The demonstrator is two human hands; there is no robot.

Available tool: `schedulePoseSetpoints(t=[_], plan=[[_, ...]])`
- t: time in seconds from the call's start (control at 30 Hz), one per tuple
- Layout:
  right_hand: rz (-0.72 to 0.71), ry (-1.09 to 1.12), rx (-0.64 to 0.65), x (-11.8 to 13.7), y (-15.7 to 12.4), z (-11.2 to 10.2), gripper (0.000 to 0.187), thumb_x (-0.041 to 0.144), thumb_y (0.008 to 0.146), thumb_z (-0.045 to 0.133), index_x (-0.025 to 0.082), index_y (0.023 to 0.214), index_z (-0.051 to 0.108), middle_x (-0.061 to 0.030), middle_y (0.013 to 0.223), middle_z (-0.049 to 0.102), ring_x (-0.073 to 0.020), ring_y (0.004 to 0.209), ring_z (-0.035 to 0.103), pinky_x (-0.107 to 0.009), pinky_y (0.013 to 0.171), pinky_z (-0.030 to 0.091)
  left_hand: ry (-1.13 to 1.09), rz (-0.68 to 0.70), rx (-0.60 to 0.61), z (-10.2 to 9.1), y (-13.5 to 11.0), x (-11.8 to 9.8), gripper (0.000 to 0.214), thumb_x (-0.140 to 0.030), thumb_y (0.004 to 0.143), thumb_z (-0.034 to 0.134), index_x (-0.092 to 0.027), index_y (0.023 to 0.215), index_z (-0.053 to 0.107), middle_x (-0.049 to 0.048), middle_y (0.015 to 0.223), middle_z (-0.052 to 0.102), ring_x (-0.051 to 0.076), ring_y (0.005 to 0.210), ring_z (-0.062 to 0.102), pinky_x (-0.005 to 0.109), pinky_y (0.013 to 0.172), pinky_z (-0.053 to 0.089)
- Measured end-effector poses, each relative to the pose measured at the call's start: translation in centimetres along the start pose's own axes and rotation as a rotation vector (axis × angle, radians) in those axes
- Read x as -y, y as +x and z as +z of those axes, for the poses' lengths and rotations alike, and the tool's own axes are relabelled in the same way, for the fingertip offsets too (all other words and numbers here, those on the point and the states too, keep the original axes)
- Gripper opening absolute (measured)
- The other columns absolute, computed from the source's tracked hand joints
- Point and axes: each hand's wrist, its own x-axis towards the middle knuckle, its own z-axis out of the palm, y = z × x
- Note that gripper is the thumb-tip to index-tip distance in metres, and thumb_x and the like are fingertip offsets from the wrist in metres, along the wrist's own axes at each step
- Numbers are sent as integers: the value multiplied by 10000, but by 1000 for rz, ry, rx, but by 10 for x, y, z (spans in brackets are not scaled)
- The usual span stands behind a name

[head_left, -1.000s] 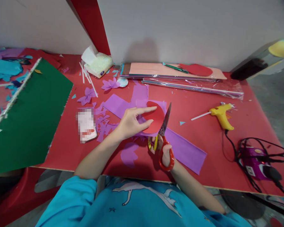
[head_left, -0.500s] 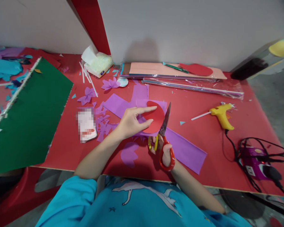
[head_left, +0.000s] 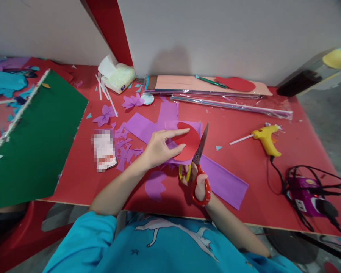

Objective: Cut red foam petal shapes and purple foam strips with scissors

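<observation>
Red cutout overlies purple paper — tissue pokes from its pack.

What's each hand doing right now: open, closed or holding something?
Left hand: holding red paper over purple paper.
Right hand: closed around scissors.

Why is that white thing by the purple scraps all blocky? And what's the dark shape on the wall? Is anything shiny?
Head view: square blocks cover most of the white thing, hiding its details; head view: the dark shape is a soft-edged shadow on the wall; head view: bright glints show on the plastic wrap.
</observation>
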Motion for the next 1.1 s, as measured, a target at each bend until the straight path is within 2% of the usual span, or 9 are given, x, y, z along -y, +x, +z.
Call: schedulePoseSetpoints(t=[0.53, 1.1], plan=[[-25, -36, 45, 5, 2, -1, 569, 785, 686, 354, 221, 742, 407, 46, 581, 322, -81, 418, 232, -222, 371, 180, 4, -27, 15, -3, 1, -1, 380, -168, 705, 629, -169, 1085, 627, 65, 1074, 668, 186, 983, 633, 299, 882, 508], [-30, -126, 95, 9, 0, -2, 552, 756, 730, 322, 207, 727, 370, 42, 631, 324, -62, 442, 231, -214, 376, 209, 42, -30, 59, -16, 3, -1, 399, -139, 685, 635, -146, 1084, 629, 76, 1049, 677, 198, 966, 640, 295, 859, 517]])
